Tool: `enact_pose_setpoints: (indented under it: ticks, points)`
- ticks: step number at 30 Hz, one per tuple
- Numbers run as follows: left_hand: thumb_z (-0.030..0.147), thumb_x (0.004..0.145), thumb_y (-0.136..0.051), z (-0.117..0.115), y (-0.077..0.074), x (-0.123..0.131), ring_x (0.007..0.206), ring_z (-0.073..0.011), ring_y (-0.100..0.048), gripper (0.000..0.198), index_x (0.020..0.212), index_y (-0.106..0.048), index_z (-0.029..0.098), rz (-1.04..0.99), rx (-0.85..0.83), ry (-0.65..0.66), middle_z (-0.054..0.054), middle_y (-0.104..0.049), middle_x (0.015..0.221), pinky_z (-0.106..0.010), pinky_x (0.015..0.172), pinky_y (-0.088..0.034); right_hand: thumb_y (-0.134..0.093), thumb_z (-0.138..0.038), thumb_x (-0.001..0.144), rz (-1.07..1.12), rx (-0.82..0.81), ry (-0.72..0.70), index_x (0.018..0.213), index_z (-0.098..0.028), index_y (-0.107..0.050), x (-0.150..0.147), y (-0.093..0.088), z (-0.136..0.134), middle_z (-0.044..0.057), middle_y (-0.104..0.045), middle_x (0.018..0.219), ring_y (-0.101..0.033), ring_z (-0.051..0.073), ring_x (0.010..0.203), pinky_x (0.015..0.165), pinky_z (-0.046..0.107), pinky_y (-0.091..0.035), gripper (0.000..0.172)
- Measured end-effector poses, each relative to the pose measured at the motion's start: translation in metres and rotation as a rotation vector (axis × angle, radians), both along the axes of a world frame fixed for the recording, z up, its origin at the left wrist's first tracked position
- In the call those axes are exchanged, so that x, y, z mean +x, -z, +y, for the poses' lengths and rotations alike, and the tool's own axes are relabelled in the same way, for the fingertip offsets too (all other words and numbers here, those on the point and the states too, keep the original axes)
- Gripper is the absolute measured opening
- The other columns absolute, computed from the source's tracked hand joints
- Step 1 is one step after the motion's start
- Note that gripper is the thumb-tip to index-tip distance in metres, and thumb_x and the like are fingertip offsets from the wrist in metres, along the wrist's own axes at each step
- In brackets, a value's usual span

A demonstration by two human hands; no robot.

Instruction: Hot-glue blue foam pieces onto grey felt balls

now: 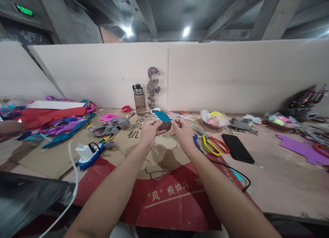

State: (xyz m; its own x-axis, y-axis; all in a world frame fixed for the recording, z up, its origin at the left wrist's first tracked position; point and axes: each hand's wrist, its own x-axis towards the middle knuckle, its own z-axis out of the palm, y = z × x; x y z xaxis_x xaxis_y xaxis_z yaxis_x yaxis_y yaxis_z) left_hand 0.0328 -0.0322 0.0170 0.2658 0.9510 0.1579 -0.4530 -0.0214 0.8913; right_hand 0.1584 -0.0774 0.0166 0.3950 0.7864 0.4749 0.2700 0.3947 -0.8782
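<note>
My left hand [150, 132] is closed on a curved, pointed piece of blue felt [162, 116], gripping it by its lower left side. The lower part of the felt is covered by grey yarn wrapping [166, 125]. At the right edge of the piece, my right hand [183, 131] is pinched, with a grey yarn strand [176, 147] hanging below it. Loose loops of grey yarn [158, 178] lie on the cardboard [177, 203] beneath my hands. Exactly how the strand passes through the right fingers is too small to see.
Scissors with yellow and red handles [212, 149] and a black phone [238, 148] lie at right. To the left are a power strip [89, 159], a grey yarn ball [124, 123] and felt scraps [61, 128]. A water bottle [139, 100] stands behind, beside a hanging ornament [153, 83].
</note>
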Motion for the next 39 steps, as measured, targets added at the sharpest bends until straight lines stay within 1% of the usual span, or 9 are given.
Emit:
enact_pose_setpoints:
  ticks: [5, 10, 13, 15, 23, 26, 29, 34, 39]
  points:
    - [0.024, 0.065, -0.069, 0.003, 0.001, -0.003, 0.065, -0.0109, -0.061, 0.018, 0.076, -0.059, 0.013, 0.002, -0.011, 0.045, -0.002, -0.062, 0.07, -0.033, 0.07, -0.058, -0.06, -0.042, 0.071, 0.114, -0.038, -0.103, 0.073, -0.019, -0.057, 0.005, 0.005, 0.008, -0.005, -0.047, 0.057, -0.034, 0.008, 0.049, 0.047, 0.021, -0.026, 0.023]
    - [0.023, 0.067, -0.067, 0.01, 0.001, -0.008, 0.063, -0.0127, -0.063, 0.014, 0.073, -0.059, 0.013, 0.017, -0.04, 0.155, -0.004, -0.066, 0.07, -0.033, 0.07, -0.057, -0.068, -0.047, 0.065, 0.295, -0.134, -0.3, 0.068, -0.02, -0.052, 0.008, 0.003, 0.008, -0.008, -0.035, 0.051, -0.021, 0.005, 0.043, 0.039, 0.02, -0.016, 0.032]
    - [0.023, 0.067, -0.067, 0.018, 0.005, -0.012, 0.068, -0.0163, -0.066, 0.014, 0.075, -0.06, 0.013, 0.025, -0.042, 0.229, -0.007, -0.069, 0.075, -0.035, 0.071, -0.057, -0.072, -0.046, 0.061, 0.379, -0.191, -0.435, 0.067, -0.019, -0.049, 0.006, 0.001, 0.004, -0.009, -0.031, 0.05, -0.018, 0.004, 0.043, 0.038, 0.019, -0.012, 0.035]
    - [0.023, 0.068, -0.068, 0.023, 0.008, -0.013, 0.071, -0.0178, -0.067, 0.015, 0.076, -0.061, 0.012, 0.034, -0.04, 0.259, -0.009, -0.071, 0.08, -0.036, 0.072, -0.056, -0.073, -0.044, 0.06, 0.415, -0.204, -0.472, 0.068, -0.019, -0.049, 0.004, 0.001, 0.003, -0.01, -0.031, 0.051, -0.018, 0.004, 0.043, 0.038, 0.019, -0.011, 0.036]
    - [0.023, 0.071, -0.069, 0.024, 0.01, -0.013, 0.068, -0.0153, -0.066, 0.016, 0.08, -0.064, 0.011, 0.023, -0.036, 0.273, -0.01, -0.07, 0.081, -0.03, 0.066, -0.057, -0.073, -0.041, 0.06, 0.494, -0.172, -0.474, 0.069, -0.019, -0.048, -0.002, 0.002, 0.003, -0.011, -0.03, 0.049, -0.017, 0.003, 0.041, 0.038, 0.019, -0.01, 0.034]
    - [0.022, 0.072, -0.069, 0.022, 0.011, -0.009, 0.06, -0.012, -0.063, 0.014, 0.076, -0.062, 0.011, 0.039, -0.076, 0.236, -0.006, -0.067, 0.071, -0.025, 0.06, -0.056, -0.071, -0.041, 0.06, 0.515, -0.165, -0.414, 0.069, -0.02, -0.047, -0.003, 0.006, 0.006, -0.012, -0.03, 0.048, -0.017, 0.003, 0.04, 0.038, 0.019, -0.01, 0.034]
    - [0.02, 0.073, -0.068, 0.019, 0.012, -0.005, 0.057, -0.0093, -0.06, 0.012, 0.076, -0.061, 0.011, 0.031, -0.109, 0.217, -0.004, -0.065, 0.07, -0.022, 0.057, -0.055, -0.07, -0.041, 0.059, 0.537, -0.151, -0.369, 0.069, -0.02, -0.047, -0.005, 0.01, 0.009, -0.012, -0.03, 0.047, -0.018, 0.003, 0.039, 0.039, 0.02, -0.01, 0.033]
    - [0.017, 0.074, -0.064, 0.019, 0.012, -0.004, 0.061, -0.0106, -0.061, 0.007, 0.077, -0.064, 0.011, 0.005, -0.126, 0.213, -0.007, -0.068, 0.077, -0.023, 0.056, -0.056, -0.07, -0.04, 0.061, 0.563, -0.136, -0.364, 0.068, -0.02, -0.045, -0.007, 0.009, 0.007, -0.012, -0.031, 0.047, -0.018, 0.002, 0.038, 0.038, 0.02, -0.01, 0.033]
    - [0.018, 0.073, -0.061, 0.022, 0.012, -0.006, 0.059, -0.0111, -0.059, 0.008, 0.078, -0.062, 0.012, -0.004, -0.141, 0.19, -0.006, -0.067, 0.073, -0.022, 0.051, -0.052, -0.071, -0.04, 0.062, 0.554, -0.117, -0.415, 0.068, -0.02, -0.046, -0.011, 0.009, 0.006, -0.012, -0.031, 0.047, -0.019, 0.002, 0.038, 0.038, 0.019, -0.012, 0.033]
